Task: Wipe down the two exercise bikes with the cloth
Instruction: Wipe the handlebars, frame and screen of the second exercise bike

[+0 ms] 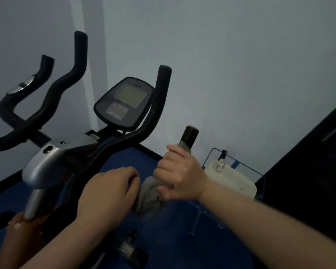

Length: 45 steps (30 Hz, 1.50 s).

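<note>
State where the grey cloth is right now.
In the head view, the grey cloth sits low at centre, wrapped round the bike's right handlebar, between the left hand and right hand.

A small gym: exercise bike (97,144) on blue flooring (163,239).

Only one readable mark: a black "X" on the small clear bottle (218,165), which stands on the white box (233,178). The bike's console (124,101) has a blank screen, and its btn labels are too blurred to read.
</note>
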Available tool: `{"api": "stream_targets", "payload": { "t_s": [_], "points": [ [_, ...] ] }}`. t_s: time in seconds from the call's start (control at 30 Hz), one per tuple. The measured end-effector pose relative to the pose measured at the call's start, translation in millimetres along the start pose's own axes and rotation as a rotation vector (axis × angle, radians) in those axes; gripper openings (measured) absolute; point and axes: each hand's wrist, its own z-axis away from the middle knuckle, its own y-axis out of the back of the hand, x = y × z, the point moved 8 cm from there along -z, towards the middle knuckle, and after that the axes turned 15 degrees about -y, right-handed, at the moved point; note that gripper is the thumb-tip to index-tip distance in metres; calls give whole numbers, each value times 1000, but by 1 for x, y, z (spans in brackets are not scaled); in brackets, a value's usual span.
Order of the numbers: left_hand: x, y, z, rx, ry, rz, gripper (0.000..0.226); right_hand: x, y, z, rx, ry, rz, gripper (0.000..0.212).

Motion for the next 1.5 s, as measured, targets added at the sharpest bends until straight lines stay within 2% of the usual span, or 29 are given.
{"api": "stream_targets", "payload": {
  "t_s": [0.13, 0.23, 0.3, 0.43, 0.5, 0.53, 0.57, 0.6, 0.67, 0.7, 0.73, 0.77, 0.8, 0.9, 0.93, 1.0, 1.07, 1.13, 1.2, 1.3, 1.37, 1.43, 1.5],
  "points": [
    [-4, 1, 1, 16, 37, 7, 19, 40, 24, -37, -16, 319, 256, 37],
    [-5, 0, 2, 33, 61, 5, 17, 58, 29, -53, -23, 254, 170, 31],
    [-6, -1, 2, 37, 60, -5, 17, 68, 33, -57, 39, 19, 46, 32],
    [-8, 0, 3, 54, 85, 5, 16, 91, 36, -27, 389, -907, -302, 27],
    [-8, 0, 4, 58, 94, -2, 16, 78, 22, -13, 472, -1156, -343, 21],
    [-8, 1, 4, 57, 97, -6, 16, 74, 19, -13, 475, -1194, -324, 18],
    [-9, 1, 4, 54, 98, -6, 16, 73, 22, -17, 449, -1143, -276, 14],
    [-9, 1, 4, 51, 100, -5, 16, 74, 27, -26, 379, -1008, -206, 12],
    [-8, 0, 3, 47, 99, 0, 14, 85, 28, -45, 99, -681, -186, 16],
    [-8, 0, 3, 47, 100, 2, 13, 94, 26, -49, -51, -605, -241, 20],
    [-8, 0, 2, 50, 103, 1, 13, 102, 23, -50, -139, -604, -314, 24],
    [-8, 0, 2, 52, 106, -2, 14, 107, 23, -48, -123, -655, -378, 26],
    [-8, 1, 2, 52, 106, -4, 14, 108, 25, -43, -22, -762, -446, 27],
    [-8, 1, 4, 53, 99, -4, 15, 90, 22, -8, 483, -1230, -668, 25],
    [-7, 1, 4, 53, 97, -4, 15, 79, 18, 7, 603, -1358, -717, 25],
    [-6, 0, 3, 52, 84, -5, 15, 56, -7, 34, 675, -1572, -878, 29],
    [-6, 0, 1, 47, 64, -9, 15, 22, -29, 49, 584, -1661, -1062, 34],
    [-7, -1, 1, 50, 65, -9, 14, 4, -28, 49, 462, -1606, -1056, 40],
    [-8, -1, 3, 60, 72, -2, 13, 23, -20, 36, 435, -1533, -1009, 42],
    [-9, 0, 3, 85, 87, 19, 14, 57, -10, 19, 393, -1520, -791, 51],
    [-8, 2, 4, 115, 94, 38, 12, 44, -8, 21, 379, -1462, -715, 58],
    [-7, 8, 7, 190, 80, 47, 9, 5, -14, 31, 291, -1305, -671, 59],
    [-6, 18, 14, 313, 56, 110, 10, -31, -18, 42, 122, -1060, -472, 56]
  ]
}}
